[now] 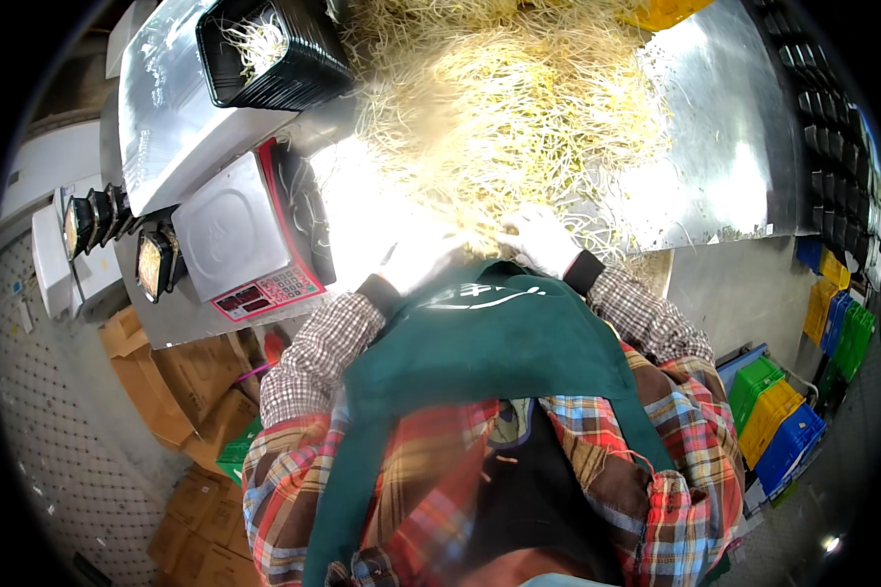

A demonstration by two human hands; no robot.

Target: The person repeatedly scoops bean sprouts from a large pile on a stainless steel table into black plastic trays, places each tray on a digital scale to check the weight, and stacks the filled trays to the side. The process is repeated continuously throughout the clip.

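Observation:
A broad heap of pale yellow bean sprouts [504,108] covers the middle of the metal table [724,127]. At its near edge, close to my apron, both gloved hands meet around a small bunch of sprouts [482,233]. My left hand [419,260], in a white glove, is closed on the bunch's left side; strong glare washes out much of its outline. From the other side my right hand [541,241], also gloved in white, has its fingers curled in against the same sprouts. The fingertips are partly lost among the strands.
Left of the heap sits a red-framed scale [230,230] with a metal pan. Behind it, a stack of black trays [299,59] holding some sprouts stands on a raised metal surface [171,98]. Cardboard boxes [171,377] lie at lower left; coloured crates [768,416] stand at right.

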